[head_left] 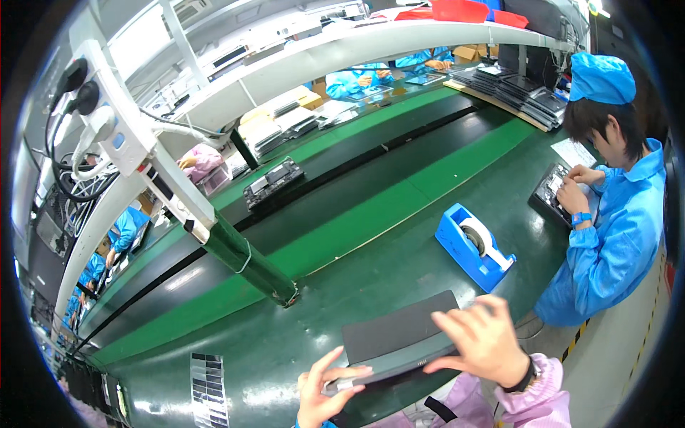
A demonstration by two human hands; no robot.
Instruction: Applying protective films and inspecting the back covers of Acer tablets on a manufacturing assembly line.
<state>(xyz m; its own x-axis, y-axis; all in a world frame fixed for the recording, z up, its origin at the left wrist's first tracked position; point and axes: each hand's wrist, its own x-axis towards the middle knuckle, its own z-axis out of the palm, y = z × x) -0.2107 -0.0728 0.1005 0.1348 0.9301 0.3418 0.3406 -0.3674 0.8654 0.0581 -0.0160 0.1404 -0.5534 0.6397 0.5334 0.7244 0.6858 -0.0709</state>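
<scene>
Close in front of me is a slim dark grey slab-like device (403, 365), perhaps a closed laptop, tilted with its long edge toward me; small slots show in that edge. Its left end is pinched between the thumb and fingers of my left hand (322, 389). My right hand (485, 341) grips the right end, thumb at the near edge and fingers over the top, slightly blurred. Behind the edge a flat black surface (399, 327) extends away; whether it belongs to the device or is a separate panel, I cannot tell.
A blue tape dispenser (467, 246) stands beyond my right hand. At left lies a sheet of dark labels (207, 389). A green post (250, 260) rises from the bench (321, 299). An opened electronic unit (273, 184) rests on the conveyor. At right a co-worker (606, 207) handles another unit.
</scene>
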